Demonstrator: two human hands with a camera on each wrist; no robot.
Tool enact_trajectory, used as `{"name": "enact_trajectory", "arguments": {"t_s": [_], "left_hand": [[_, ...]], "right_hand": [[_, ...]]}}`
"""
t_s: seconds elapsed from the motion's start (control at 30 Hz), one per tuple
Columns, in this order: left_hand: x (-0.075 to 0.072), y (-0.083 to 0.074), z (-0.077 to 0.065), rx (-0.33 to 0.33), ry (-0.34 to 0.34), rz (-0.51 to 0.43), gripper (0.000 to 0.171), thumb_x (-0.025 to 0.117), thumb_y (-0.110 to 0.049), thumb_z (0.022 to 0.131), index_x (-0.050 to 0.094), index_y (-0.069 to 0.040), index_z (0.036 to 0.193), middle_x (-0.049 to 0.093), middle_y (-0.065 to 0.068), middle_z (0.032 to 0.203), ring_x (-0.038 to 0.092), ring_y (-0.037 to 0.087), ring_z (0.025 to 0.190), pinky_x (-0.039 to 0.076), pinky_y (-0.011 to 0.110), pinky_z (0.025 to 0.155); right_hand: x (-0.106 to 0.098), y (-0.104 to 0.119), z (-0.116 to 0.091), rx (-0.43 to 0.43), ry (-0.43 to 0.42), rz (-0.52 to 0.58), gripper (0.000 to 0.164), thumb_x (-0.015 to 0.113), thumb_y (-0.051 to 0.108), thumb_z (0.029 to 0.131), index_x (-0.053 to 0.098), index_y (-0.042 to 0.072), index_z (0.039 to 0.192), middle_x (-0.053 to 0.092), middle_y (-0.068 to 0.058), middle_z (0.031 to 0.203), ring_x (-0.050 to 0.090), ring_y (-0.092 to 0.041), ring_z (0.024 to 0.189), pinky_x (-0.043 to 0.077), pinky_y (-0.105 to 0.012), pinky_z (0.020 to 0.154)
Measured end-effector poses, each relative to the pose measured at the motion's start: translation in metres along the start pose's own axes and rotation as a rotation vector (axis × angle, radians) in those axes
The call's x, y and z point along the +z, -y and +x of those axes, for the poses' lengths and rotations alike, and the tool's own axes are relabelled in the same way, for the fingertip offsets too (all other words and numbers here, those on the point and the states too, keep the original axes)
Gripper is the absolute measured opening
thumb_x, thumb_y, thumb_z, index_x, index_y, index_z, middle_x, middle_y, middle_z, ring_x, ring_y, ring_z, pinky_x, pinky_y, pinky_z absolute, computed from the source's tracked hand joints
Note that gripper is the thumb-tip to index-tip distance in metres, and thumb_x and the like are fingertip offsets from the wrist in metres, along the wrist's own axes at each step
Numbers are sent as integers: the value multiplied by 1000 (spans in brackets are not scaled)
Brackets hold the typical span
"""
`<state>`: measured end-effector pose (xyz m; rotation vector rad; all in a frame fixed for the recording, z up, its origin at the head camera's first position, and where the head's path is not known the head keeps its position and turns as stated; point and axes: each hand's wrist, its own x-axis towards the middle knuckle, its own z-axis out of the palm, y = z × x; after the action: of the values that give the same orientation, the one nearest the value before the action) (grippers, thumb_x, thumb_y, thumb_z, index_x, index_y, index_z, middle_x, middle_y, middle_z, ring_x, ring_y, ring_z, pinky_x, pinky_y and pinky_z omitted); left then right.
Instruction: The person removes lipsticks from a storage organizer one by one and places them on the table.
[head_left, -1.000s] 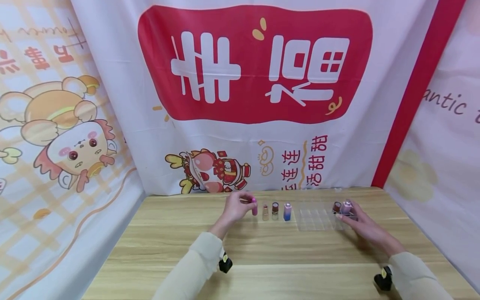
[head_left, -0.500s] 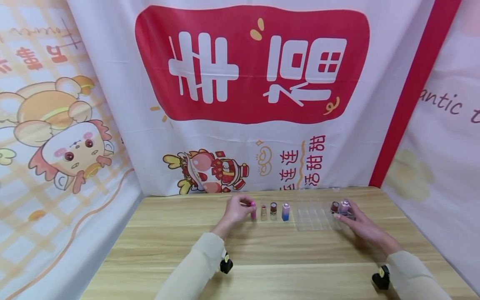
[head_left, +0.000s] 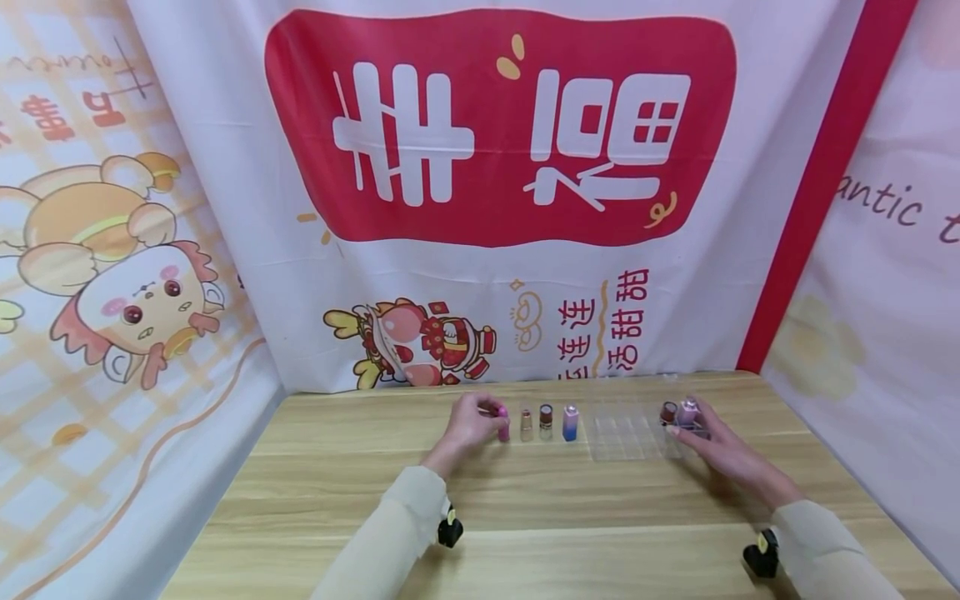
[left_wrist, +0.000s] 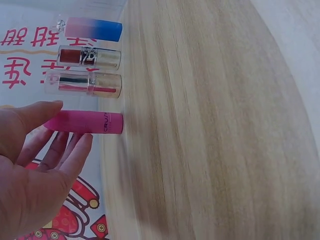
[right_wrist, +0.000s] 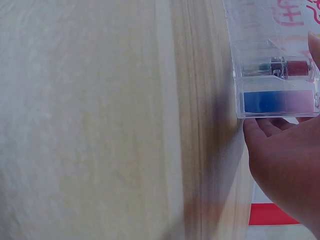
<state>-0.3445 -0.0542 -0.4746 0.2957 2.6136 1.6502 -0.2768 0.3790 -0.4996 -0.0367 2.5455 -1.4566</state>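
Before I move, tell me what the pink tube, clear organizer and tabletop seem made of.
Pink tube: probably plastic, fairly matte; even colour, no sharp reflections. Clear organizer: likely rigid plastic, glossy; a two-tone tube shows through its wall. Tabletop: wood or laminate, smooth; streaked grain fits either.

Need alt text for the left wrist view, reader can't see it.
A left hand holds a bright pink tube, the end one in a row of four on a wooden tabletop. Next come a clear-and-silver tube, a dark-red-and-clear tube and a pink-and-blue tube; printed cloth shows behind.
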Motion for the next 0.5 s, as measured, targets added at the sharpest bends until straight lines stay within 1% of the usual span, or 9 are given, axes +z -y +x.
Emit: {"name": "enact_trajectory", "arguments": {"t_s": [0.1,0.23,0.33,0.5], "left_hand": [[-3,0,0,-7,4,7,22,79,2,83,71,-3,103,72,7,95,69,20,87,60,34,84],[-7,-1,-1,-22,7,2,32,80,-1,83,68,-2,113,70,8,106,68,23,97,60,36,86],[-10,-1,-2,-10,8,1,38,81,-3,83,66,-1,118,68,13,113,68,26,101,60,37,87],[-17,-5,-6,23,6,38,40,82,-9,84,66,-3,120,66,19,121,66,29,106,59,39,89]], "right_hand": [[0,1,1,-3,0,3,100,55,54,102,-20,24,161,-3,-35,164,2,-62,147,10,-83,108],[-1,2,1,5,-1,-9,100,55,54,102,-19,24,162,-3,-35,164,3,-62,147,10,-83,108],[-1,3,0,17,-1,-24,102,55,55,101,-20,22,161,-4,-35,164,2,-62,146,9,-83,108],[-1,3,-2,13,4,-15,102,55,55,101,-20,22,161,-2,-36,164,3,-62,146,10,-83,108]]}}
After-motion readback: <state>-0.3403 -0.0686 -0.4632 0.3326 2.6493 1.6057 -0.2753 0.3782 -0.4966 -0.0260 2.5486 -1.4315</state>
